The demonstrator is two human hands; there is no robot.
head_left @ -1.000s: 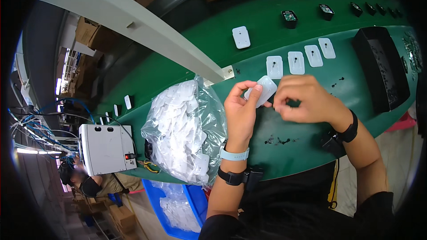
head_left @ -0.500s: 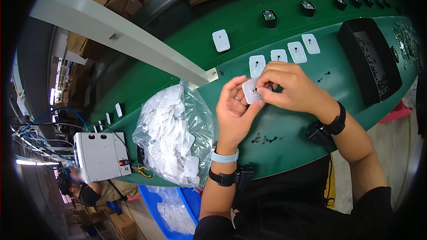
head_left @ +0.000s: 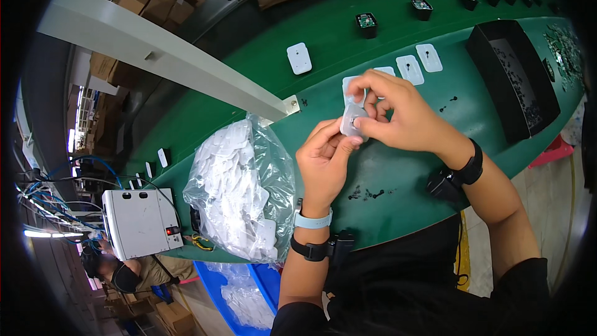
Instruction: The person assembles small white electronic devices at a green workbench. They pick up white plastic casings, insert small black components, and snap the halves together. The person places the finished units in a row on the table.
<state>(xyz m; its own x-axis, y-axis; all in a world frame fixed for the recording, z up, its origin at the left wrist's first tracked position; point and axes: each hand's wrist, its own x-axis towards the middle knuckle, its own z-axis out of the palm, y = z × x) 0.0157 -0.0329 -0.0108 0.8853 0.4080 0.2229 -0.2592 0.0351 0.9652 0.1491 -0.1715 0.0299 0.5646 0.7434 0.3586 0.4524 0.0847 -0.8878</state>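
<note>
Between my two hands is a white plastic cover, tilted up so that its face is turned partly away. My left hand pinches its lower left edge between thumb and fingers. The thumb of my right hand presses on the cover's face, while its fingers curl above and behind the rim. A small dark spot shows by that thumb; I cannot make out the part itself. Just beyond my hands lie similar white covers, with small black parts on those I can see, and one is partly hidden by my right fingers.
A clear bag of white covers stands to the left. Loose black parts lie on the green table. At the right is a black box of small parts. Black housings line the far green strip, past a metal post.
The cover has tipped upward in my hands. My right thumb has come onto its face and the right fingers have lifted over its rim. The whole view has shifted slightly.
</note>
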